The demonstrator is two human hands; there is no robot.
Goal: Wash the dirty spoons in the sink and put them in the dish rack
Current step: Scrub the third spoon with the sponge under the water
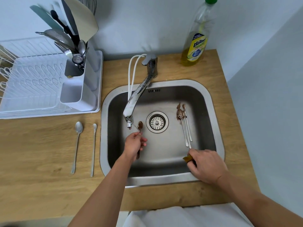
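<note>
My left hand (133, 145) grasps a dirty spoon (140, 125) under the tap (136, 97), at 9 o'clock from the drain (157, 122). My right hand (207, 164) grasps a sponge (187, 158) at the sink's (164, 179) 5 o'clock. Three dirty spoons (184, 125) lie at 3 o'clock. Two clean spoons (85, 145) lie on the counter (41, 169), below the rack (32, 89).

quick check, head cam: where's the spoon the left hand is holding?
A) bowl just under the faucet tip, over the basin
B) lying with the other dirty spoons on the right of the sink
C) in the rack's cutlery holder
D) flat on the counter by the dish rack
A: the left hand grips the dirty spoon with its bowl right beside the faucet outlet, above the sink basin.
</note>
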